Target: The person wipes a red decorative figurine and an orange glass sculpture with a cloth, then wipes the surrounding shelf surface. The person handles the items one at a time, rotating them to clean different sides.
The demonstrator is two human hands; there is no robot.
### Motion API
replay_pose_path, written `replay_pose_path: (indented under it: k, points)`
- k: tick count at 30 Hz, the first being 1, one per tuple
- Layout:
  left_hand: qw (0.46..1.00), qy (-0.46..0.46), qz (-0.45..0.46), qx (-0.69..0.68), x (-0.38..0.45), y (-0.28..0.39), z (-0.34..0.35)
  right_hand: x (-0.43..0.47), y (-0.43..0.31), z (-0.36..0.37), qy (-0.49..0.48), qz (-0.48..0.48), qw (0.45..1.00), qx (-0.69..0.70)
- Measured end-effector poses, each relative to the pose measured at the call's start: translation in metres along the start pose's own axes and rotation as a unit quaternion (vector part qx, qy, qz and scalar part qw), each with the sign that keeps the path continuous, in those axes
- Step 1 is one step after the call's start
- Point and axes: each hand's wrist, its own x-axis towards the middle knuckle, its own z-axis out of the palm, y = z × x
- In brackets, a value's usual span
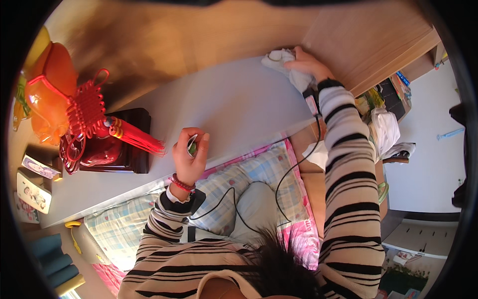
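My right hand grips a crumpled white cloth at the far right end of a grey shelf surface, where it meets the wooden back panel. The cloth touches the surface. Nearer to me, my left hand is curled around a small white and green item; only its top shows, so its kind cannot be told. A red bead bracelet circles that wrist. Left of this hand, a red tassel hangs from a red Chinese knot over a dark wooden stand.
An orange glossy ornament stands at the far left, above small picture cards. A black cable runs from a device at my right wrist across my lap. Below the surface lies a plaid quilt. White bags sit at right.
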Motion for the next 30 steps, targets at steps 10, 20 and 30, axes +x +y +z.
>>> replay_pose_path:
  k: [10,20,30]
  points:
    - [0.999,0.024,0.027,0.002,-0.003,-0.005,-0.001,0.001,-0.011,0.012,0.067,0.083,0.993,-0.041]
    - [0.998,0.019,0.036,-0.039,-0.006,-0.007,-0.002,-0.032,-0.108,0.078,0.098,-0.115,0.986,-0.073]
    - [0.964,0.112,0.227,-0.085,-0.038,-0.012,-0.018,-0.089,-0.198,0.119,0.013,-0.447,0.894,0.027]
